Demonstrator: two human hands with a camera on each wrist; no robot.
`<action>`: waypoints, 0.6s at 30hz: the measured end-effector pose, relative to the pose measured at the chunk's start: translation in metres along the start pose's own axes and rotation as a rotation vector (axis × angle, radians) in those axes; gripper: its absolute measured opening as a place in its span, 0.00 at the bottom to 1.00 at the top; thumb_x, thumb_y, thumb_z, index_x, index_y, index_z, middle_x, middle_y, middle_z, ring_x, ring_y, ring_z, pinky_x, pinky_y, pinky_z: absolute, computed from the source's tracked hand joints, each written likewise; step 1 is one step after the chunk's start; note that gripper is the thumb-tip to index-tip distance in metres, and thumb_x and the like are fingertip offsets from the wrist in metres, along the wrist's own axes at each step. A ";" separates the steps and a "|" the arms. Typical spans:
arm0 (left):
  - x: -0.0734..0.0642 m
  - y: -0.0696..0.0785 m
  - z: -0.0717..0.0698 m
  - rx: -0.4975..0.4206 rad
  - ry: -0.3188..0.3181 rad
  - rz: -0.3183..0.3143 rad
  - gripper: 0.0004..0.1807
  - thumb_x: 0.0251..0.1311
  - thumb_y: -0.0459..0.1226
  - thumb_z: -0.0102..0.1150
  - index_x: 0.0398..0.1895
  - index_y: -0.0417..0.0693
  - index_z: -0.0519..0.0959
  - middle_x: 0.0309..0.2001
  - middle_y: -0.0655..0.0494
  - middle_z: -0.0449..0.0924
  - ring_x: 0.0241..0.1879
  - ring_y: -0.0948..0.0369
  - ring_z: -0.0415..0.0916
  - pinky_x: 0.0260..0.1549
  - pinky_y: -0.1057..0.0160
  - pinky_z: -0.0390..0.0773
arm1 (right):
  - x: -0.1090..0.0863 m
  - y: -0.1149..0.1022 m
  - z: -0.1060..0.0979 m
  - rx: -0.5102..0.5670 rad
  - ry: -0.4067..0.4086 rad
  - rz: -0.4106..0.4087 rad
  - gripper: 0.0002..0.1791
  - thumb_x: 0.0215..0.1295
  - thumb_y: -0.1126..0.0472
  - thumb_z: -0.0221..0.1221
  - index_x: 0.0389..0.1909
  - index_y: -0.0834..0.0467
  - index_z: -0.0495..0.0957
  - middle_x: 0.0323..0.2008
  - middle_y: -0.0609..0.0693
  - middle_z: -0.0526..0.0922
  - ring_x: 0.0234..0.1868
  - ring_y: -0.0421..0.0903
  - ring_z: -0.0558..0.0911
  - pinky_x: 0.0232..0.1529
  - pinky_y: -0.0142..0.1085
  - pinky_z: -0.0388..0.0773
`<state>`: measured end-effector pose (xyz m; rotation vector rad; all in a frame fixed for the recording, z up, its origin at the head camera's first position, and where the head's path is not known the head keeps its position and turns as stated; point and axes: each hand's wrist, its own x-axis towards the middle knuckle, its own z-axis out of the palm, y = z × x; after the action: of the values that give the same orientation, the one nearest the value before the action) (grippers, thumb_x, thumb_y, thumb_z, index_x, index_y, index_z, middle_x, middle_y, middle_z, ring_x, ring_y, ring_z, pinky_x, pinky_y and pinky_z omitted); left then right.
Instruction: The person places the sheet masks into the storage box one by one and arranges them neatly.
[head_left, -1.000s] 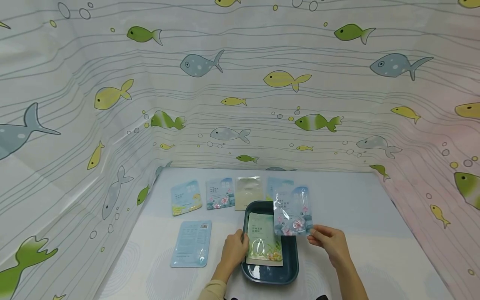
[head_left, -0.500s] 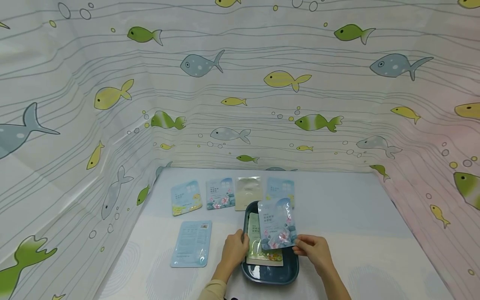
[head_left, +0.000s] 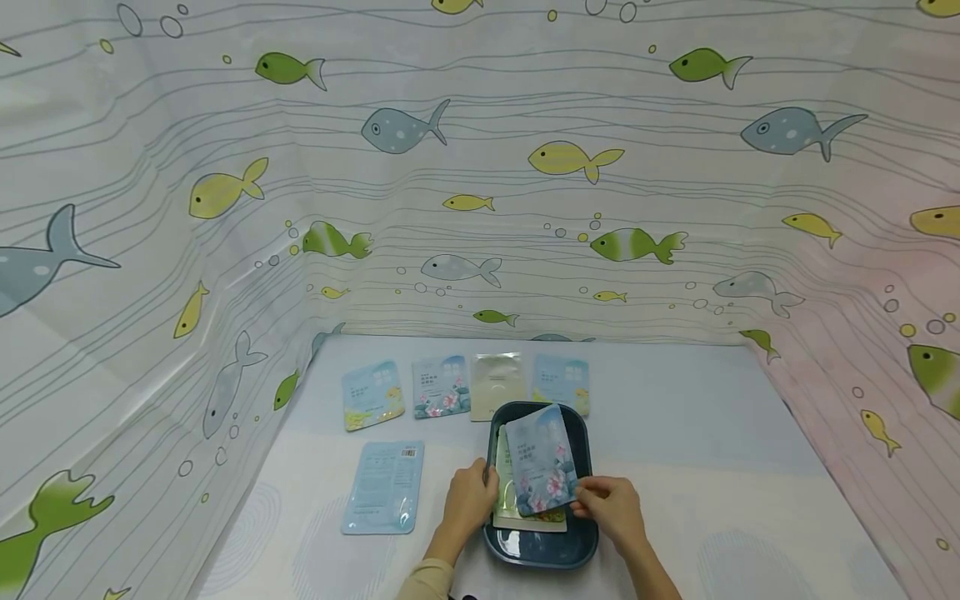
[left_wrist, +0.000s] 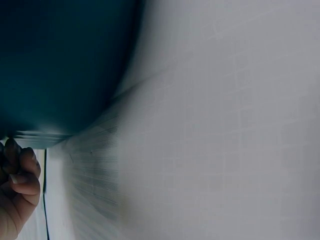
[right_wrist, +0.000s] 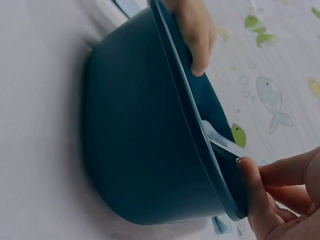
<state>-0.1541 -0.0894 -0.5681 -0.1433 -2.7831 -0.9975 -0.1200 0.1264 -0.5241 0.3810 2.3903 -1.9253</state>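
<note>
Okay, left hand (head_left: 471,502) grips dark tray's (head_left: 536,550) left rim; green packet (head_left: 505,492) lies inside, partly covered by flower packet (head_left: 542,460), slanted above it; right hand (head_left: 611,507) pinches that one's lower right corner. Single-corner hold could let it swivel or drop askew.

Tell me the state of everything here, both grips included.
Dark blue tub, upright, uncovered
Green packet, inside tub, partly covered
Held lotus packet, tilted
Barcode packet, flat, barcode up
Left back packet, lying flat
Second lotus packet, lying flat
Cream packet, lying flat
Right back packet, partly behind tub
Left grip, holding tub
Right grip, pinching held lotus packet
</note>
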 end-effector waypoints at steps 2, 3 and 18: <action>0.000 0.000 0.000 -0.002 -0.001 -0.001 0.15 0.59 0.36 0.49 0.16 0.50 0.62 0.12 0.63 0.53 0.12 0.67 0.52 0.12 0.69 0.52 | -0.001 0.000 0.001 -0.040 0.008 -0.018 0.09 0.54 0.76 0.58 0.35 0.77 0.78 0.22 0.56 0.81 0.21 0.47 0.83 0.23 0.32 0.79; 0.000 0.000 0.000 -0.003 -0.003 -0.002 0.15 0.59 0.36 0.49 0.16 0.50 0.62 0.12 0.63 0.53 0.12 0.67 0.52 0.12 0.69 0.52 | -0.001 0.000 0.002 -0.064 0.012 -0.031 0.08 0.54 0.76 0.58 0.35 0.77 0.79 0.21 0.56 0.81 0.20 0.46 0.83 0.23 0.32 0.78; -0.002 0.000 -0.001 -0.007 0.025 0.020 0.16 0.60 0.35 0.50 0.15 0.49 0.62 0.12 0.63 0.53 0.13 0.67 0.53 0.13 0.69 0.53 | -0.007 0.003 0.019 -0.496 -0.021 -0.286 0.03 0.50 0.71 0.60 0.23 0.66 0.82 0.14 0.46 0.78 0.15 0.37 0.75 0.18 0.29 0.69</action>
<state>-0.1517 -0.0900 -0.5678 -0.1580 -2.7503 -0.9970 -0.1147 0.1070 -0.5296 -0.0103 2.9091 -1.3189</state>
